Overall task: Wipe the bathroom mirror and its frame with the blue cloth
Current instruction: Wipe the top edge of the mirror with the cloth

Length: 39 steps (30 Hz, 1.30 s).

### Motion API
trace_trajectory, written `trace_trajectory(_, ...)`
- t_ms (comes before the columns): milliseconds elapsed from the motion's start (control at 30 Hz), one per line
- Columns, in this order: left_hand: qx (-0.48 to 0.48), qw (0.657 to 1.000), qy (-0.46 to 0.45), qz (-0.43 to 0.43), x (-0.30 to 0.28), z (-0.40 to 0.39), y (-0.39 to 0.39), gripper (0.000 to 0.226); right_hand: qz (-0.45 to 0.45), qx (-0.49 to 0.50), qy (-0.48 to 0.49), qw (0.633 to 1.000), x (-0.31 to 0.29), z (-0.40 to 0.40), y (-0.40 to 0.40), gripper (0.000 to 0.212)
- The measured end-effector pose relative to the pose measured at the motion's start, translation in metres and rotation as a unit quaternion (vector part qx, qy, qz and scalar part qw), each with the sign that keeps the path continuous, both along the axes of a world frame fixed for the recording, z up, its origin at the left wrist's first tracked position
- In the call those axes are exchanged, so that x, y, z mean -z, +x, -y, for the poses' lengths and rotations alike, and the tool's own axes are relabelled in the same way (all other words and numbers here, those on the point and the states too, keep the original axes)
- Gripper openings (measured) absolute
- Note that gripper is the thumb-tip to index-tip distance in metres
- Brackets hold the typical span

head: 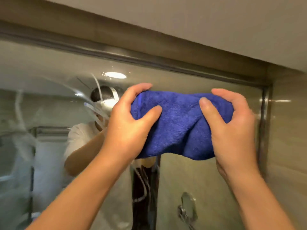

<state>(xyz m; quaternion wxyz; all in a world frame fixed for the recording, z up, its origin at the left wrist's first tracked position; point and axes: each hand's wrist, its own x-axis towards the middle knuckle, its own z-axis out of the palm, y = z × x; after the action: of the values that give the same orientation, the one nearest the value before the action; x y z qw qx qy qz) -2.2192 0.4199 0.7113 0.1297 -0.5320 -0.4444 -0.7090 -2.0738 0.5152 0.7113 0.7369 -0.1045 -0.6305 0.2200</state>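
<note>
One blue cloth (181, 123), two hands gripping (mirror (207, 180) behind)

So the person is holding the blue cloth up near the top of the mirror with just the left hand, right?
Not quite: both hands hold it. The head view shows the left hand gripping the left end of the blue cloth and the right hand gripping the right end, up near the top of the mirror.
</note>
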Motion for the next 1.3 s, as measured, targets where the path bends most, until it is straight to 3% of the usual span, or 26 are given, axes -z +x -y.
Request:
trace_trajectory(133,-0.075,0.997,0.032,0.009,-0.035,0.042,-0.030,0.039,0.028,-0.071,0.022,0.997,-0.043,0.033,-0.039,0.046)
trace_trajectory(400,-0.209,0.975,0.074,0.019,-0.059,0.135,-0.094,0.037,0.036,-0.177,0.081,0.980,-0.082,0.106,-0.127,0.033)
trace_trajectory(867,-0.309,0.944,0.075,0.085,-0.070,0.231,-0.206,0.034,0.091,-0.241,0.064,0.964,-0.097,0.202,-0.256,0.033)
trace_trajectory(1033,-0.343,0.936,0.062,0.058,-0.094,0.242,-0.241,0.036,0.116,-0.199,0.122,0.965,-0.111,0.219,-0.292,0.033)
trace_trajectory(1300,-0.471,0.873,0.117,-0.039,-0.088,0.232,-0.265,0.035,0.226,0.028,0.243,0.943,-0.117,0.236,-0.324,0.033)
